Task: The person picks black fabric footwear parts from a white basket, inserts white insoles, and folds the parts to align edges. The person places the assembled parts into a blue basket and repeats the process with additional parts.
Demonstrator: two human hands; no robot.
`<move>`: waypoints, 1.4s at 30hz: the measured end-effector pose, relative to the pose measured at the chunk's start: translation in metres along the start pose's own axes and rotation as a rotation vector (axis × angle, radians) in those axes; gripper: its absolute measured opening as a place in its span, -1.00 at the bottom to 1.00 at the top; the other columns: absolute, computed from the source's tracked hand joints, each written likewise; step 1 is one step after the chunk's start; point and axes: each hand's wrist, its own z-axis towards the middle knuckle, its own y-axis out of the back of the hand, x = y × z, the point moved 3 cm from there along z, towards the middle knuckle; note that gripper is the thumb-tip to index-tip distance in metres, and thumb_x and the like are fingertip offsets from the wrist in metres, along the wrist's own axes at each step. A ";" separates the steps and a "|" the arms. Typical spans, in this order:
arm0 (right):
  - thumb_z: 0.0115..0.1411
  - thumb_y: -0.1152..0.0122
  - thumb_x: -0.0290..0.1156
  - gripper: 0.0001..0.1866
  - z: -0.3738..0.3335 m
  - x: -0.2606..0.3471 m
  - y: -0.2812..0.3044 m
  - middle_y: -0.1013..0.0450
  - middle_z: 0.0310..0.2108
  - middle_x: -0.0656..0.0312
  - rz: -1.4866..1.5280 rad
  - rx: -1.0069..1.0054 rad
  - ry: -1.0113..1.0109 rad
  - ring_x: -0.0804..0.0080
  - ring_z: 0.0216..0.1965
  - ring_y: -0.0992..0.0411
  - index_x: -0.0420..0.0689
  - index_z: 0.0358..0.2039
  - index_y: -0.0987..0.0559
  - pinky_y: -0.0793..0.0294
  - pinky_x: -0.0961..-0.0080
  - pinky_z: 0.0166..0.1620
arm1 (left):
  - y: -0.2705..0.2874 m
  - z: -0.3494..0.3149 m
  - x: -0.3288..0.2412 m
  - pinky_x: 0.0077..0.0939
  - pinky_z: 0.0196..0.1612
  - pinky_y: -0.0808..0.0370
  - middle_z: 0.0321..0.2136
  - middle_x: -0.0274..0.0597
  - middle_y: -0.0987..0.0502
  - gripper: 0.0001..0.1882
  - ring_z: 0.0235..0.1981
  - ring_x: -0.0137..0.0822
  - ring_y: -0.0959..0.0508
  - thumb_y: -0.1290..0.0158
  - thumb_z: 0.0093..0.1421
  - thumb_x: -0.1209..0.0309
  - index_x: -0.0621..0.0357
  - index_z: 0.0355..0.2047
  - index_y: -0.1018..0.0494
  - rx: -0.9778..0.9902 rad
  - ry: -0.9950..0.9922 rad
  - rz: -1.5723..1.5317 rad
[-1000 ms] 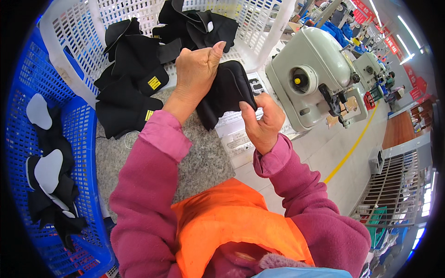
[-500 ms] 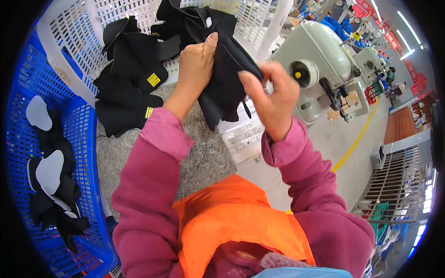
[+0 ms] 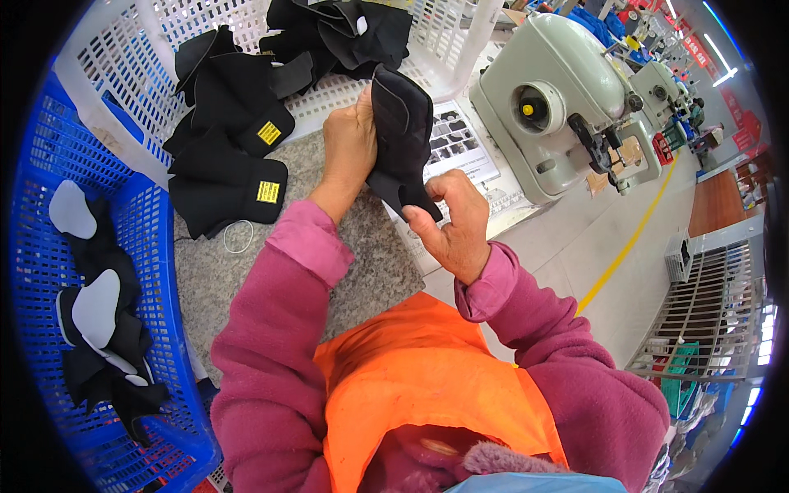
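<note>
A black fabric shoe upper [image 3: 401,119] is held up over the grey speckled tabletop [image 3: 312,283]. My left hand [image 3: 348,149] is closed around its left side, the thumb pointing up. At its lower end, the thumb and fingers of my right hand [image 3: 457,223] pinch the edge. Several similar black pieces lie to the left, among them an upper with a yellow label [image 3: 226,185]. More black pieces [image 3: 341,37] are heaped in the white plastic crate [image 3: 115,103] behind my hands.
At the left stands a blue basket [image 3: 168,329] holding black pieces with pale sole-shaped parts [image 3: 96,308]. A thin white loop [image 3: 238,237] lies on the tabletop. A printed sheet [image 3: 464,148] is beyond my right hand, near a pale green sewing machine [image 3: 551,103].
The black upper has turned upright and narrower in my hands. My right hand has moved down and left to its lower edge.
</note>
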 end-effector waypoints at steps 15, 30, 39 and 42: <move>0.25 -0.16 -0.09 -0.52 0.022 0.012 0.006 -0.42 -0.67 0.04 0.125 0.317 -0.381 0.03 -0.63 -0.40 -0.22 -0.66 -0.51 -0.36 0.25 -0.53 | 0.009 -0.007 -0.008 -0.02 -0.52 -0.27 -0.67 0.23 -0.40 -0.42 -0.62 0.23 -0.39 0.23 0.44 0.15 0.36 -0.56 -0.47 0.121 0.160 0.155; 0.18 -0.19 -0.25 -0.62 0.043 0.010 0.006 -0.40 -0.71 0.09 -0.034 0.255 -0.005 0.02 -0.62 -0.43 -0.13 -0.74 -0.47 -0.38 0.18 -0.54 | 0.035 0.044 -0.012 -0.36 -0.30 -0.40 -0.50 -0.14 -0.49 -0.50 -0.43 -0.25 -0.49 0.27 0.45 0.09 0.25 -0.38 -0.45 -0.041 0.103 -0.093; 0.15 -0.20 -0.24 -0.67 0.036 0.001 -0.007 -0.40 -0.69 0.16 -0.161 0.255 0.076 0.12 -0.60 -0.43 -0.07 -0.70 -0.46 -0.39 0.24 -0.49 | 0.014 0.065 -0.057 -0.49 -0.56 -0.10 -0.80 -0.38 -0.16 -0.10 -0.71 -0.46 -0.17 0.57 0.35 -0.29 0.24 -0.79 -0.23 0.193 -0.049 -0.348; 0.14 -0.22 -0.27 -0.66 0.034 -0.003 -0.004 -0.37 -0.72 0.19 -0.160 0.223 0.131 0.16 -0.61 -0.42 -0.07 -0.72 -0.42 -0.37 0.29 -0.47 | 0.012 0.065 -0.054 -0.47 -0.58 -0.04 -0.81 -0.37 -0.15 -0.09 -0.72 -0.48 -0.15 0.60 0.34 -0.30 0.24 -0.80 -0.22 0.222 -0.054 -0.384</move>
